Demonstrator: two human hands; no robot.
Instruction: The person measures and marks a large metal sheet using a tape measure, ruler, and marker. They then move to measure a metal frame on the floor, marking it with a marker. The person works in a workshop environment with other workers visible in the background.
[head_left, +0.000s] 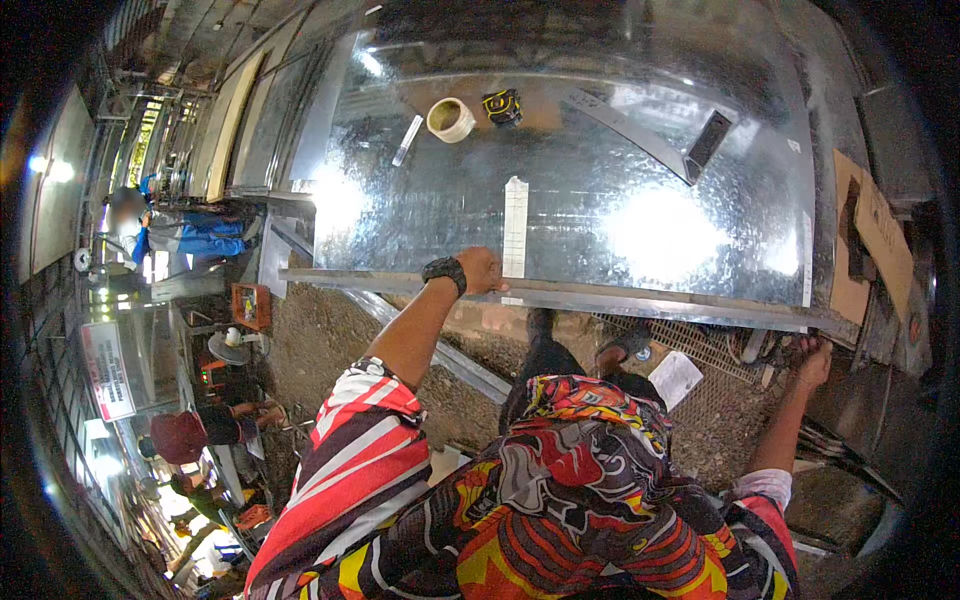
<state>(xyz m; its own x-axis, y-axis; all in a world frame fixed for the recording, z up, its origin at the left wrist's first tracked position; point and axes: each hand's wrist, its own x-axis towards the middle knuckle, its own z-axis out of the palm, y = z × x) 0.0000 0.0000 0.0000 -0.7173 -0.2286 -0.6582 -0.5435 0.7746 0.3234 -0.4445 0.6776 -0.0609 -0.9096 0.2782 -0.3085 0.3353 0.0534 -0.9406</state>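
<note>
— What's the biggest thing here?
— The galvanised sheet (600,200) on the bench; its folded front edge (620,295) runs across before the person.
— How would it handle?
— Probably stiff along the fold, floppy elsewhere, slick, with sharp edges; best gripped at the fold.
— The hands?
— The left hand (484,270) closes on that edge beside a steel ruler (515,228). The right hand (812,362) reaches under the sheet's right end; its grip I cannot tell.
— Smaller bits?
— A tape roll (451,119) farther back.
</note>
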